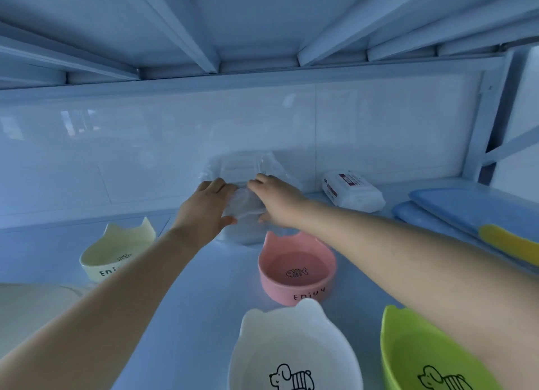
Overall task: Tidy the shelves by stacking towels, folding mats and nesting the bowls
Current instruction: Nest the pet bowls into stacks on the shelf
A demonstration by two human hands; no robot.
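A clear plastic-wrapped white towel pack (246, 207) lies at the back of the shelf against the wall. My left hand (204, 207) grips its left side and my right hand (277, 201) grips its right side. A second wrapped pack with a red label (351, 192) lies to the right. Several pet bowls stand in front: a cream cat-ear bowl (116, 251) at left, a pink one (296, 268) in the middle, a white one (291, 346) near me, a green one (423, 354) at right. Blue mats (466, 208) lie flat at far right.
The white shelf surface (189, 302) has a tiled wall behind and a low shelf underside above. A yellow piece (510, 241) rests on the blue mats. A beige cloth-like thing (26, 311) sits at the left edge. A metal frame post (490, 121) stands at right.
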